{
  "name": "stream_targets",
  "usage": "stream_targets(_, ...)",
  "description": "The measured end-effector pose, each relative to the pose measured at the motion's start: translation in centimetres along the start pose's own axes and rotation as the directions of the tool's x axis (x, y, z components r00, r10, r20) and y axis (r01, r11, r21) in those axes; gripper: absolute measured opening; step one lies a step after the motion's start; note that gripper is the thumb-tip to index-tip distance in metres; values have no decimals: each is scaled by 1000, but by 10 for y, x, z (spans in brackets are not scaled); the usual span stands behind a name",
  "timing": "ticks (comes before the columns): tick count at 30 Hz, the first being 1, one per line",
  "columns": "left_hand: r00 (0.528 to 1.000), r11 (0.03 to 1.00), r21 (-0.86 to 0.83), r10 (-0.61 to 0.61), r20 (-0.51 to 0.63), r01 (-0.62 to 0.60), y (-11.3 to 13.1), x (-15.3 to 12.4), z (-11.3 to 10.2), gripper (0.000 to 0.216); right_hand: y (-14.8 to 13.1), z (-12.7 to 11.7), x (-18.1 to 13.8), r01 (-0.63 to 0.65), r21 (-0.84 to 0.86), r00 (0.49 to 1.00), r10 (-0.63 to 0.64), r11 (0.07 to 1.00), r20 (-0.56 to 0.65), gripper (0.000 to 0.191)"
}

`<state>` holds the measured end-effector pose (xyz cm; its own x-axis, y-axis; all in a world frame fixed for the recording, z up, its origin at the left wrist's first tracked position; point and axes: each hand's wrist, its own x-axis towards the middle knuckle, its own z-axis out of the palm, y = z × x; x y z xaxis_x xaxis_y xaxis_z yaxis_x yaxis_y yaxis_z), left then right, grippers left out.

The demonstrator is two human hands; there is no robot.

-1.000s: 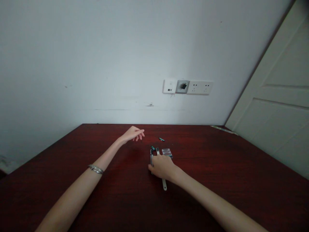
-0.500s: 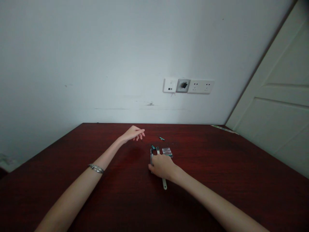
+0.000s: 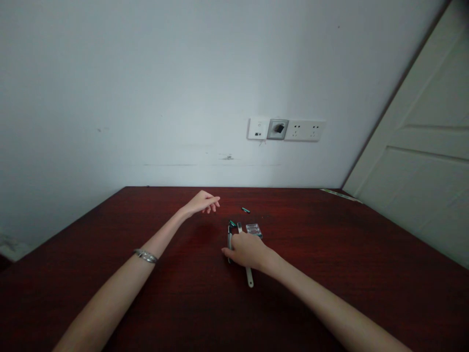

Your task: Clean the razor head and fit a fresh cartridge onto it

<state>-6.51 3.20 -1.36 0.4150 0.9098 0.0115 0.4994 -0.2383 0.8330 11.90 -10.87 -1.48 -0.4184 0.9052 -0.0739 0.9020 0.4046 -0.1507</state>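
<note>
Over the small items mid-table lies my right hand, back up, its thumb stretched out to the left and its other fingers mostly hidden underneath. A slim razor with a dark green head lies at that thumb and partly beneath it. Under the palm passes a long pale handle with a hole in its near end; its grey far end shows beyond my knuckles. A clear plastic case sits just past my right hand. To the left, my left hand hovers with loosely bent fingers apart, holding nothing.
A small green and dark piece, perhaps a blade cartridge, lies farther back on the dark red wooden table. Behind stands a white wall with sockets. A pale strip lies at the back right edge, beside a white door.
My right hand has shifted slightly left and away, and its thumb reaches farther out. My left hand, the razor and the case have hardly moved.
</note>
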Motion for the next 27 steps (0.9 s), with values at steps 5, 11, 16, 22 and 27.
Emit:
stream_targets(5,999,989,145,33,-25,-29,-1,2,2,40,47,-29,12,-120,150,993,119,981,14,42)
stream_targets(11,995,967,249,77,-58,-60,-3,5,8,32,123,-31,15,20,299,998,0,954,-69,38)
stream_targets(16,986,946,301,149,-72,-121,-5,17,17,22,133,-15,11,114,358,991,-133,927,28,71)
stream_targets(22,975,934,293,220,-19,-205,-11,36,35,19,130,-10,16,172,371,981,-193,913,22,59)
stream_targets(27,976,920,329,217,27,-213,-12,51,46,21,132,-8,18,175,360,981,-194,916,16,52)
